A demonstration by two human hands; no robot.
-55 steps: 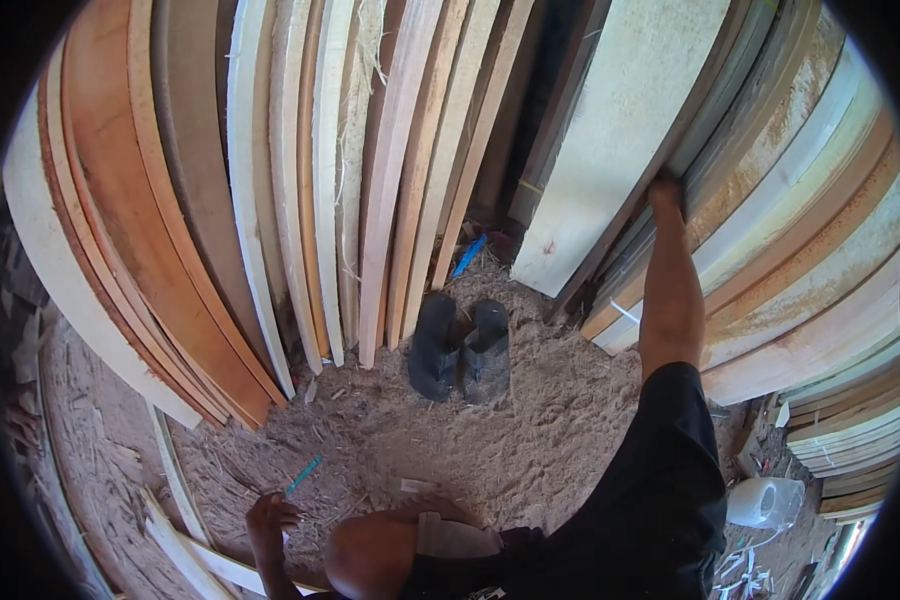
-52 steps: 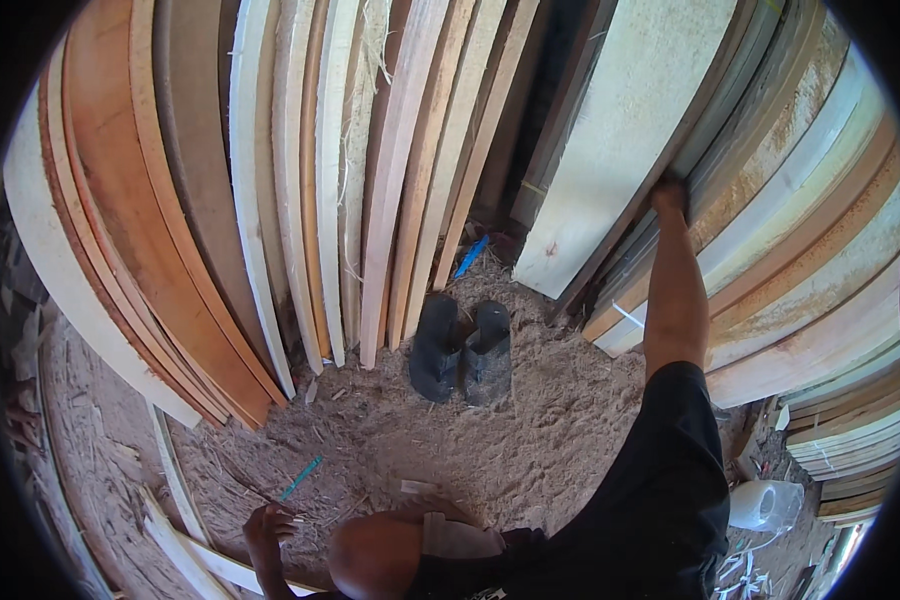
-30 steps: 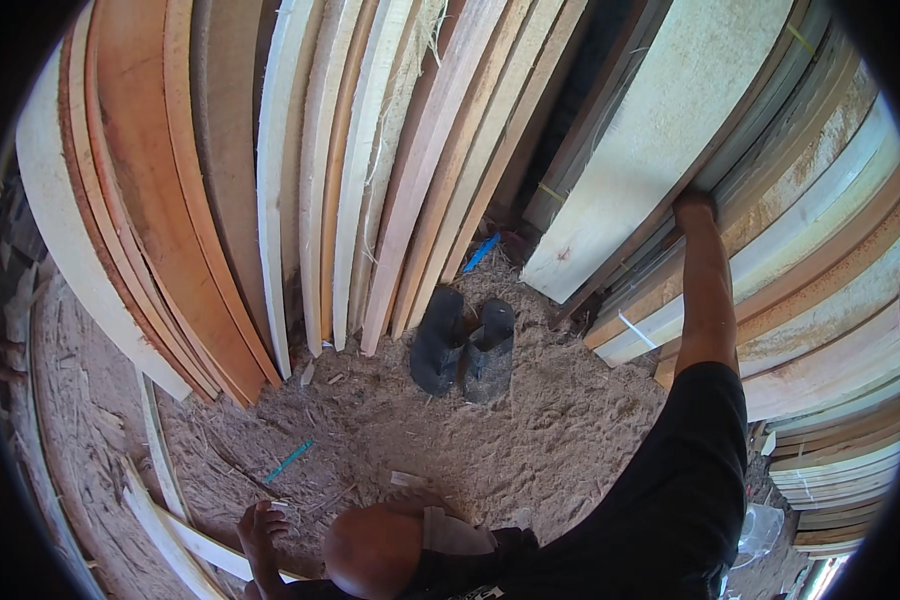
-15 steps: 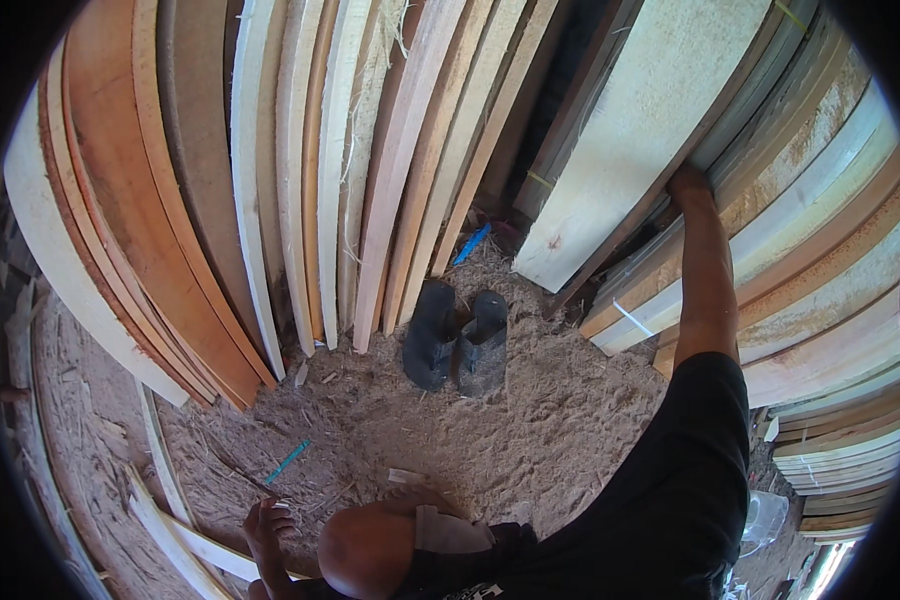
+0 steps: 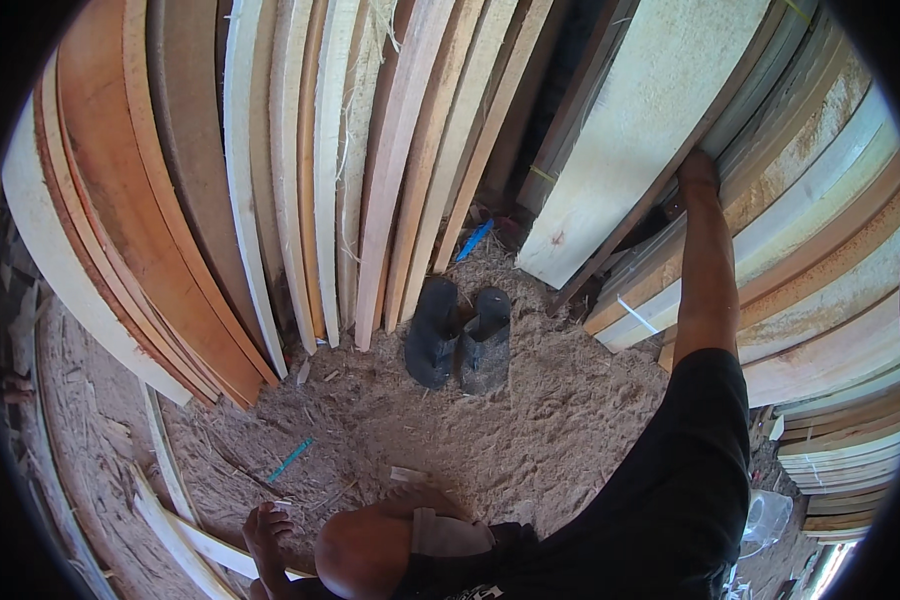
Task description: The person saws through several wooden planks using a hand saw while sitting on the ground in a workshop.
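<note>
My right arm reaches up to the stack of boards on the right. My right hand is at the gap between a wide pale plank and the edges of the stacked boards; its fingers are hidden in shadow. Low on the left, beside my bent knee, is my left hand. Its fingers are curled, with a small pale bit at the fingertips that is too small to name. Thin wooden strips lie on the ground next to it.
Upright boards lean in a row across the left and middle. Black sandals sit on the sawdust-covered ground, near a blue object. A thin teal stick lies nearer. A clear plastic container stands at lower right.
My right hand has shifted slightly right and up along the gap between the boards. My left hand stays almost where it was.
</note>
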